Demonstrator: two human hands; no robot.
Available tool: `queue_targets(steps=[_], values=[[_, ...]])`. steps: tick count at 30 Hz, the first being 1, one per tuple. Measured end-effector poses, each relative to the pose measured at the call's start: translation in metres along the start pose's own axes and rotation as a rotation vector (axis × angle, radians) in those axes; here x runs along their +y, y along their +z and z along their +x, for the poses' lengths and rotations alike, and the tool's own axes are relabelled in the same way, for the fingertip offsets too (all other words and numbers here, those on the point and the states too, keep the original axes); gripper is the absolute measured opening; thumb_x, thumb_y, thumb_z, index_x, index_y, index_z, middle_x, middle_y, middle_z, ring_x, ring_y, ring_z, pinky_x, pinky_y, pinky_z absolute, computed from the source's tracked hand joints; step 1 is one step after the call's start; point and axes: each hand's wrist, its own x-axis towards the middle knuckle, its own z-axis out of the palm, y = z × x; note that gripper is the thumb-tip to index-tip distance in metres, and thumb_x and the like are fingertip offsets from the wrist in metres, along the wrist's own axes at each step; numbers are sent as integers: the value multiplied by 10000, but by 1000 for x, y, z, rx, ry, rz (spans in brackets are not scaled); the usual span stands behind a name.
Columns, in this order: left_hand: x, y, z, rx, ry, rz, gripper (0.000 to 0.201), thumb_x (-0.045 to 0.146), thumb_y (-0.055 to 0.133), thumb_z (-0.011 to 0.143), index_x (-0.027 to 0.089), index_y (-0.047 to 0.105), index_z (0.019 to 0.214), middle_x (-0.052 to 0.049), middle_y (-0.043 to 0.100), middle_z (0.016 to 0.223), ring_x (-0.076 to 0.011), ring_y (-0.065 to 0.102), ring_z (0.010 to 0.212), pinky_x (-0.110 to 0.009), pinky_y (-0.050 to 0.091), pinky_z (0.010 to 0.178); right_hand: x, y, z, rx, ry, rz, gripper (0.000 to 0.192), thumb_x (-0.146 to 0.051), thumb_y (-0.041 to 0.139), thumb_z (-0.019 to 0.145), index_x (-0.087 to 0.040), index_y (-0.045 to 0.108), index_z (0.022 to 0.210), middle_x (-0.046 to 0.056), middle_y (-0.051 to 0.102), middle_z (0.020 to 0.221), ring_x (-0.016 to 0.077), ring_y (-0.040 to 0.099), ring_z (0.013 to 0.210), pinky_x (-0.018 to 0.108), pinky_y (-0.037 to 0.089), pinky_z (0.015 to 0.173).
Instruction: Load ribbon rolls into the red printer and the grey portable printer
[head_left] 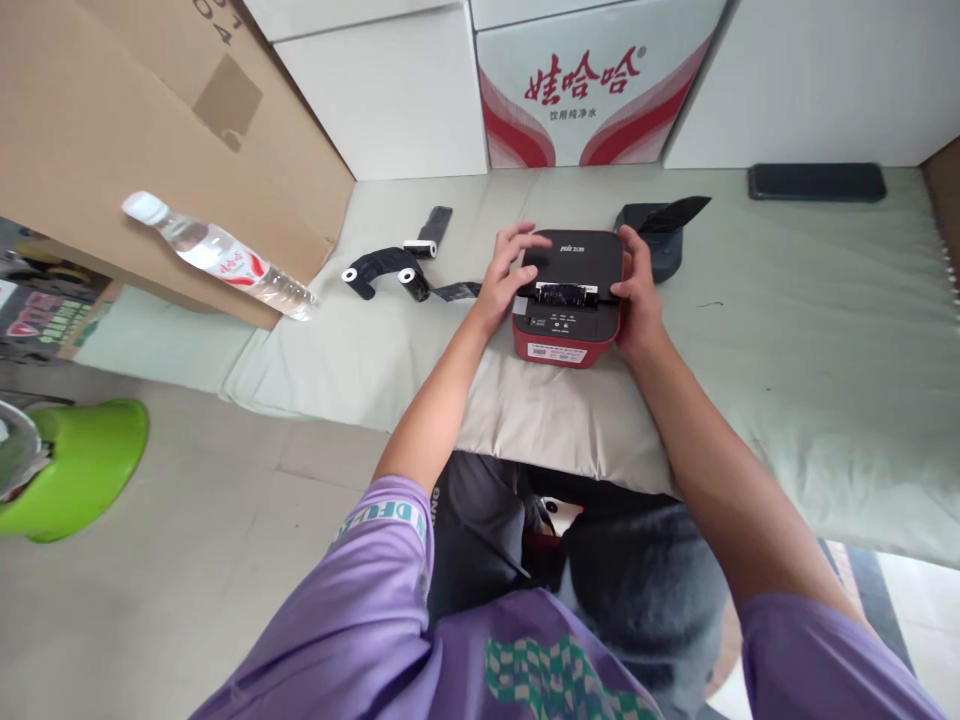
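Note:
A small red and black label printer sits on a pale cloth-covered surface. My left hand rests on the printer's left side, fingers spread over its black lid. My right hand grips its right side, thumb near the paper slot where a black strip shows. To the left lies a black ribbon with white-cored rolls.
A black part lies just behind the printer, a dark phone at the far right. A water bottle lies by a cardboard box. White boxes and a red-printed carton line the back. A green object stands at left.

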Motion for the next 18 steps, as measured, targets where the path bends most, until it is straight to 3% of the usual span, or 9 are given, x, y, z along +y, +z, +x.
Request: queue_targets(steps=[3, 7, 12, 18], values=[[27, -7, -1, -104, 100, 215, 494, 724, 867, 690, 262, 772, 834, -95, 618, 1496, -385, 471, 1499, -560, 271, 1319, -1, 1, 0, 9, -11, 22, 727, -457, 722, 644, -430, 541, 1348, -6, 675, 1316, 308, 597, 1295, 559, 444, 1237], [52, -6, -3, -127, 115, 263, 417, 582, 949, 670, 238, 721, 733, -103, 686, 1404, -391, 532, 1439, -618, 322, 1281, 1, 2, 1, 8, -40, 16, 701, -515, 748, 674, -418, 555, 1341, -4, 680, 1305, 310, 598, 1325, 565, 451, 1244], [46, -1, -2, -147, 183, 222, 348, 577, 884, 763, 255, 756, 786, -78, 731, 1299, -330, 623, 1356, -586, 400, 1243, 3, 1, 2, 9, -64, -1, 694, -622, 742, 712, -424, 555, 1350, -6, 676, 1337, 321, 594, 1363, 585, 459, 1238], [43, 1, -3, -161, 229, 204, 352, 603, 817, 817, 258, 759, 783, -81, 746, 1285, -325, 636, 1337, -582, 428, 1209, 7, -3, 4, -23, -77, -60, 703, -744, 714, 747, -455, 548, 1367, -14, 680, 1364, 331, 575, 1411, 597, 492, 1198]])
